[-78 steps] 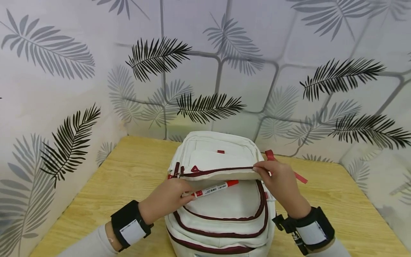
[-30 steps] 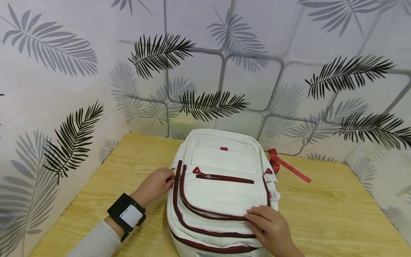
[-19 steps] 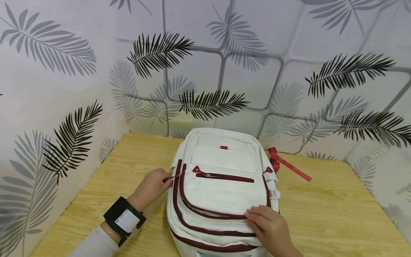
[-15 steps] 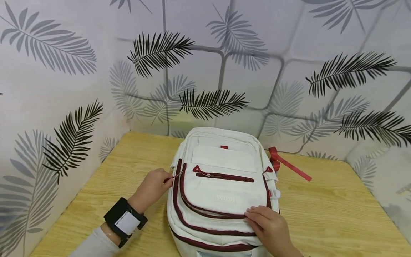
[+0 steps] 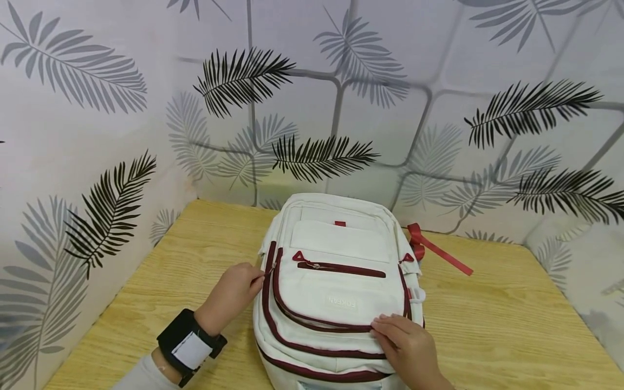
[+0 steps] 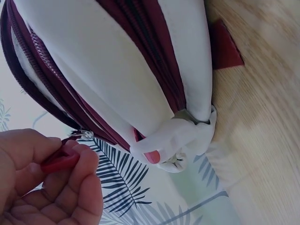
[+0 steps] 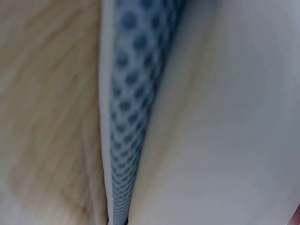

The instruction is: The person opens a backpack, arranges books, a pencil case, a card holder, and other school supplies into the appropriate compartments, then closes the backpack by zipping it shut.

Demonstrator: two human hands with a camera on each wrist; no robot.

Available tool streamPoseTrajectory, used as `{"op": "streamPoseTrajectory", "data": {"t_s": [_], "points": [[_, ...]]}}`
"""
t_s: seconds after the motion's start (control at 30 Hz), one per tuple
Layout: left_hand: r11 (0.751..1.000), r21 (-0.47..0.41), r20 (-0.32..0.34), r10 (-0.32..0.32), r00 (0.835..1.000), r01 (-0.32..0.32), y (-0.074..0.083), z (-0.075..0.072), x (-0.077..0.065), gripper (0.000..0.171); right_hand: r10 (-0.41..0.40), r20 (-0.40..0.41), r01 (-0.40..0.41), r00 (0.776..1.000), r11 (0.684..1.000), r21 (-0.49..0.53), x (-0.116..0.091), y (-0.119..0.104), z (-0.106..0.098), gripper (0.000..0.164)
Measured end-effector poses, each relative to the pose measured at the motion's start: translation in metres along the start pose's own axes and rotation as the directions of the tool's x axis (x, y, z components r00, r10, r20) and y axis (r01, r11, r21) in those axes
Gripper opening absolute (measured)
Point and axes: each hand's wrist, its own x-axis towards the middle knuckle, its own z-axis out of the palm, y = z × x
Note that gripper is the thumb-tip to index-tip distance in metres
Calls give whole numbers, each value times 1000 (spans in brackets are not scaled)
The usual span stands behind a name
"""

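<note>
A white backpack (image 5: pixel 322 295) with dark red zippers lies on the table, its front pocket facing up. At its left side my left hand (image 5: pixel 229 295) pinches a red zipper pull (image 6: pixel 61 161) between thumb and fingers. The zipper slider (image 6: pixel 84 134) shows beside those fingertips in the left wrist view. My right hand (image 5: pixel 407 346) holds the lower right edge of the front pocket, fingers on top and thumb lower. A gap shows along that pocket's zipper (image 5: pixel 317 325). Only a sliver of the right hand shows in the right wrist view, beside blurred white fabric and grey mesh (image 7: pixel 129 103).
A red strap (image 5: pixel 446 257) trails from the backpack's right side onto the wooden table (image 5: pixel 497 303). A white buckle (image 5: pixel 417 295) sits on that side. Leaf-patterned walls (image 5: pixel 312 108) stand behind and to the left.
Earlier my left hand held a red-capped marker in the opened pocket while my right lifted the flap. The flap is down, the marker out of view. Lately the left hand drew the pull slightly nearer.
</note>
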Motion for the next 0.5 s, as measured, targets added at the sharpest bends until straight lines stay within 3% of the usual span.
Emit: {"op": "streamPoseTrajectory", "data": {"t_s": [0.5], "points": [[999,6,15,40,999,-41,17,-6,-16,5,12,-29,-13,1000,1000,-29,-1,-1,4,50]]}}
